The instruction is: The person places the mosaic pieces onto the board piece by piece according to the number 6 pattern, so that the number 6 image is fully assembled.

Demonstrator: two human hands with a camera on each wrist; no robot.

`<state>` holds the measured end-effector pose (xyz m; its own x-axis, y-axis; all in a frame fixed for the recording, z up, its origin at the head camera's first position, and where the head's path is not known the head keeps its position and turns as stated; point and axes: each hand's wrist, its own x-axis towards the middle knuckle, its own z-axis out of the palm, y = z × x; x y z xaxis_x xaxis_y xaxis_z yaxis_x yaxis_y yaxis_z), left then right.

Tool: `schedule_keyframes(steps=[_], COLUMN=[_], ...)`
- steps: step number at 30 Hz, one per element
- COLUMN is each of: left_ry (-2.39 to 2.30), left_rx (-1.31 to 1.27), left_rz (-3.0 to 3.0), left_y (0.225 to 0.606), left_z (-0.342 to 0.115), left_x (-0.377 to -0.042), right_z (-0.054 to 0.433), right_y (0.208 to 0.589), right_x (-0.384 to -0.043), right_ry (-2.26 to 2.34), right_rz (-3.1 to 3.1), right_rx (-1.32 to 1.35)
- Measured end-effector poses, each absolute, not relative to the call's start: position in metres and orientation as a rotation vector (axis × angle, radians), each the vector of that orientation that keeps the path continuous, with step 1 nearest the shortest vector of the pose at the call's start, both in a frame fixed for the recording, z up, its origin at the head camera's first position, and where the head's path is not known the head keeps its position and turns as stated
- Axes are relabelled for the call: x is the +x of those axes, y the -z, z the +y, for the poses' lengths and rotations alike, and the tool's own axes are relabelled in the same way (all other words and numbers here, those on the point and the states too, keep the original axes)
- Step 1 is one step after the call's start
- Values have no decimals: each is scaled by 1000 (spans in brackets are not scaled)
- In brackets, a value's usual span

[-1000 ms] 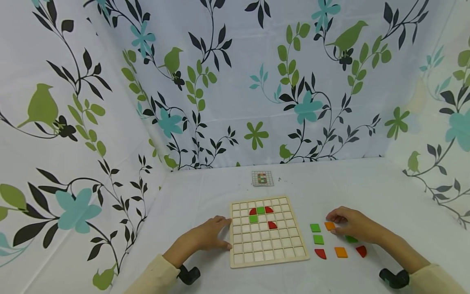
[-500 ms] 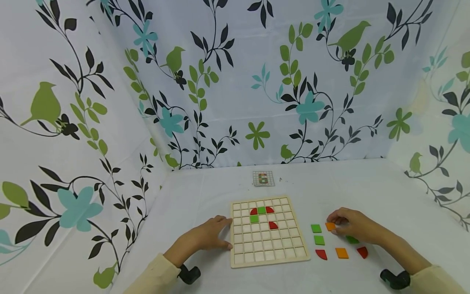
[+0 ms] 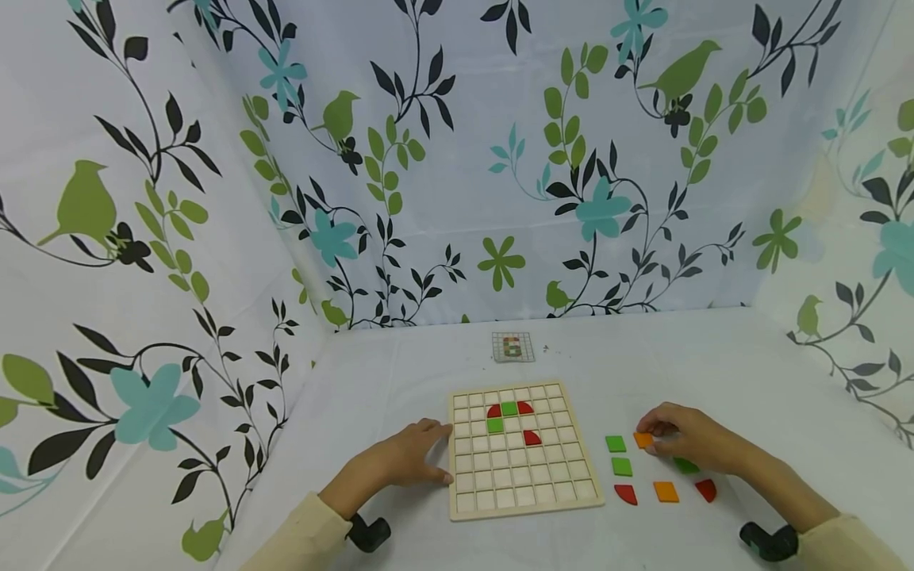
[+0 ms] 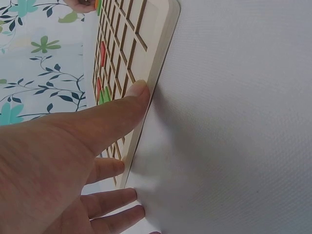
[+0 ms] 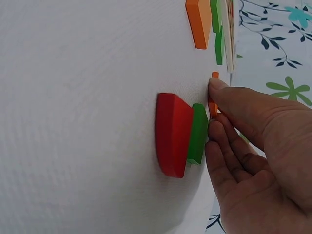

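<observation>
A pale wooden grid board point(image 3: 466, 501) lies on the white table, with green square tiles point(image 3: 509, 408) and red quarter-circle tiles point(image 3: 531, 437) in some of its cells. My left hand point(image 3: 408, 454) rests against the board's left edge. In the left wrist view its thumb point(image 4: 117, 113) touches the frame, and the other fingers are spread and fairly straight. Right of the board, my right hand point(image 3: 689, 436) pinches an orange square tile point(image 3: 643, 440) between thumb and fingers, at table level. Close under that hand are a green tile point(image 5: 197, 134) and a red quarter-circle tile point(image 5: 173, 136).
Two green tiles point(image 3: 622, 466), a red quarter-circle tile point(image 3: 625, 495) and an orange square tile point(image 3: 666, 492) lie between board and right hand. Behind the board lies a small gridded pattern card point(image 3: 512, 347). A leaf-and-bird printed cloth point(image 3: 443, 198) hangs around the table.
</observation>
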<state>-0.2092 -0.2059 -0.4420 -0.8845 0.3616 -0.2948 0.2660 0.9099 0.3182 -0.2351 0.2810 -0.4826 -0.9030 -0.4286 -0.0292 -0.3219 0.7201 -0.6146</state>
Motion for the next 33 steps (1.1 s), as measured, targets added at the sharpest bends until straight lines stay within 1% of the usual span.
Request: schedule_keyframes(steps=[20, 33], left_ry=[-365, -367], left_rx=[456, 469], left_rz=[2725, 2733], left_y=[439, 442], left_z=[-205, -206], left_x=[-208, -209], right_z=[275, 248], right_y=[480, 466], right_x=[-239, -250], right_ry=[924, 899], right_rz=[2768, 2810], right_rx=[-627, -693])
